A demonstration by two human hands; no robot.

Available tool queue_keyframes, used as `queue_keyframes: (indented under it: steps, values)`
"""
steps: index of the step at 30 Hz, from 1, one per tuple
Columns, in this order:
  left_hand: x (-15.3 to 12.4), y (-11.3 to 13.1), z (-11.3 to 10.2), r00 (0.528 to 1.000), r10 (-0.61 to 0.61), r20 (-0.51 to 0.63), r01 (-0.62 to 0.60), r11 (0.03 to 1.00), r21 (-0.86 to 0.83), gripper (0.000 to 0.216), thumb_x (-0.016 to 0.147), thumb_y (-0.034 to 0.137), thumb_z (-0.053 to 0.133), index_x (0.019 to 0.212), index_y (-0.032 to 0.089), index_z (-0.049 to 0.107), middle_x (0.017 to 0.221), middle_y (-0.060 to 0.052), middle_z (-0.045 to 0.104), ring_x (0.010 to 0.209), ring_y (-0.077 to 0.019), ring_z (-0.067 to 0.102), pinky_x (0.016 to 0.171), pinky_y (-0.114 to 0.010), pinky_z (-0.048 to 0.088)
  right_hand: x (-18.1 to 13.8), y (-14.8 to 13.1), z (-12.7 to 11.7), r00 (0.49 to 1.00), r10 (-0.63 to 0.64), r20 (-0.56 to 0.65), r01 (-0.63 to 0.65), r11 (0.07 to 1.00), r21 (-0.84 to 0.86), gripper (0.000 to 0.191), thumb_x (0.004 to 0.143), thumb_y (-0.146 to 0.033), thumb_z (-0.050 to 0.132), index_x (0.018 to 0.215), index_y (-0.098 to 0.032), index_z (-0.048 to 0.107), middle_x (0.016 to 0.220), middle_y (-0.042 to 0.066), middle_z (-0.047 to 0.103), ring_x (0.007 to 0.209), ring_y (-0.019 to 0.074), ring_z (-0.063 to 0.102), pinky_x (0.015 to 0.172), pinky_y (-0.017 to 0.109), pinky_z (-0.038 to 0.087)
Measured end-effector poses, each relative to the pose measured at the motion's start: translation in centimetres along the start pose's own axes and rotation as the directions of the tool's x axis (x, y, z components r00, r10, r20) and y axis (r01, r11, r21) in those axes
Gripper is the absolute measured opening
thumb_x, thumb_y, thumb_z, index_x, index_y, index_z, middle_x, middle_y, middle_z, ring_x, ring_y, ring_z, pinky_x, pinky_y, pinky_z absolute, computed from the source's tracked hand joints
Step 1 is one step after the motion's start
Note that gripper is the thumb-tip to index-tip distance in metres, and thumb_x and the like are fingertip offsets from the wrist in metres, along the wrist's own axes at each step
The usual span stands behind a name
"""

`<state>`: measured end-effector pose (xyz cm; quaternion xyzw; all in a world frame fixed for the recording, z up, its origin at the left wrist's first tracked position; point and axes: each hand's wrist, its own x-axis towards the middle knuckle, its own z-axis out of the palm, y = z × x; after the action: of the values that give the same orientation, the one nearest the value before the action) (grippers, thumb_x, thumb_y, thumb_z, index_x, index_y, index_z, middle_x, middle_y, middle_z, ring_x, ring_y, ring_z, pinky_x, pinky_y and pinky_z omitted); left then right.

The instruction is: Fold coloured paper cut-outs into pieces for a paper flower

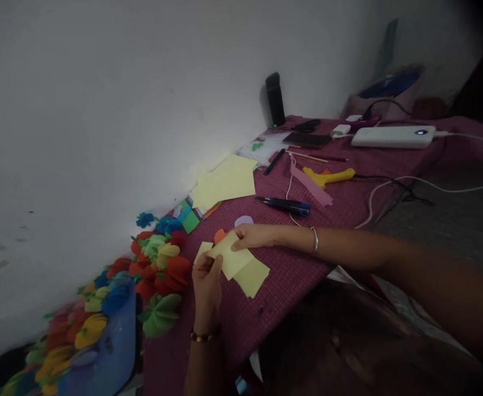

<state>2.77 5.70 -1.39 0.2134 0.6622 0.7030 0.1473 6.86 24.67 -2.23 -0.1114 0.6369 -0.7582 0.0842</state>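
Between my two hands is a pale yellow sheet of paper (235, 263), held a little above the table. My left hand (207, 278) pinches its left edge between thumb and fingers. At its upper right edge my right hand (253, 236) grips it, thumb on top. Another yellow piece (254, 276) lies on the table below it, and a further yellow scrap (203, 251) shows by my left fingers. An orange paper piece (220, 236) and a lilac paper piece (243, 220) lie just beyond my hands.
Colourful paper pumpkins (171, 275) crowd the left, some on a blue surface (121, 335). Beyond my hands lie larger yellow sheets (228, 184), a utility knife (284, 205), a pink paper strip (311, 184) and a yellow-handled tool (332, 176). A white power bank (393, 137) with cables, scissors (307, 126) and a black cylinder (275, 100) stand farther back.
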Motion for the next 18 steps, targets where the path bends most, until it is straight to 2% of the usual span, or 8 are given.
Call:
queue_keyframes:
  steps: [4,5,7,10,11,12,14,18]
  values:
    - [-0.4,0.4,0.0,1.0,0.011,-0.018,-0.011,1.0,0.014,0.018,0.073,0.03,0.068,0.086,0.018,0.064,0.079,-0.001,0.065,0.07,-0.0112,0.06,0.068,-0.024,0.048,-0.3,-0.8,0.4,0.998,-0.026,-0.058,0.033,0.992,0.12,0.026,0.069,-0.012,0.062,0.094,-0.011,0.064,0.07,-0.002,0.066,0.052,0.0058,0.055,0.049,0.015,0.044]
    - [-0.5,0.7,0.0,0.998,0.058,-0.008,-0.057,0.997,0.048,0.02,0.075,0.029,0.065,0.092,0.019,0.064,0.084,-0.002,0.065,0.074,-0.0125,0.061,0.069,-0.025,0.049,-0.3,-1.0,0.5,0.997,-0.014,-0.079,0.027,0.984,0.176,0.022,0.069,-0.013,0.061,0.09,-0.01,0.064,0.065,-0.002,0.064,0.049,0.006,0.054,0.046,0.015,0.043]
    - [-0.7,1.3,0.0,0.965,0.261,0.019,-0.259,0.941,0.219,0.033,0.077,0.027,0.062,0.109,0.022,0.059,0.102,-0.005,0.063,0.088,-0.0164,0.062,0.076,-0.03,0.05,-0.3,-1.3,0.5,0.992,0.033,-0.12,0.003,0.958,0.287,0.013,0.067,-0.014,0.059,0.079,-0.01,0.062,0.058,-0.002,0.062,0.043,0.0073,0.052,0.04,0.016,0.043]
    - [-0.9,1.9,0.1,0.779,0.611,0.144,-0.579,0.612,0.538,0.048,0.072,0.022,0.068,0.118,0.025,0.055,0.122,-0.009,0.053,0.112,-0.0222,0.053,0.092,-0.039,0.047,-0.2,-1.6,0.4,0.982,0.101,-0.16,-0.035,0.928,0.371,0.008,0.065,-0.014,0.058,0.072,-0.011,0.058,0.053,-0.001,0.062,0.039,0.0085,0.052,0.036,0.017,0.043]
    - [-1.1,2.0,0.2,0.725,0.662,0.188,-0.624,0.516,0.587,0.042,0.071,0.02,0.069,0.112,0.024,0.058,0.124,-0.009,0.051,0.116,-0.0231,0.051,0.095,-0.041,0.045,-0.1,-1.6,0.3,0.98,0.119,-0.16,-0.052,0.926,0.373,0.008,0.064,-0.013,0.057,0.072,-0.011,0.057,0.053,-0.001,0.062,0.038,0.0084,0.052,0.035,0.017,0.043]
    - [-1.2,2.0,0.4,0.702,0.68,0.213,-0.642,0.473,0.604,0.034,0.072,0.019,0.069,0.104,0.024,0.062,0.126,-0.009,0.049,0.118,-0.0236,0.049,0.097,-0.042,0.044,-0.1,-1.7,0.3,0.979,0.136,-0.152,-0.071,0.927,0.369,0.007,0.065,-0.013,0.057,0.071,-0.011,0.057,0.052,-0.001,0.062,0.037,0.0083,0.052,0.035,0.016,0.042]
    - [-1.5,2.1,0.7,0.724,0.666,0.18,-0.624,0.521,0.583,0.015,0.075,0.018,0.068,0.09,0.023,0.066,0.13,-0.007,0.047,0.12,-0.0229,0.048,0.098,-0.041,0.043,-0.2,-1.8,0.4,0.981,0.156,-0.115,-0.109,0.935,0.338,0.004,0.066,-0.013,0.057,0.07,-0.011,0.057,0.05,0.0,0.062,0.036,0.0078,0.051,0.034,0.015,0.041]
    - [-1.6,2.3,1.0,0.834,0.551,-0.03,-0.47,0.736,0.487,0.003,0.079,0.022,0.066,0.081,0.021,0.067,0.13,-0.005,0.049,0.119,-0.0199,0.048,0.099,-0.036,0.041,-0.5,-1.9,1.1,0.988,0.139,-0.06,-0.124,0.971,0.206,0.014,0.077,-0.022,0.057,0.072,-0.009,0.059,0.055,0.002,0.064,0.037,0.0061,0.051,0.034,0.014,0.04]
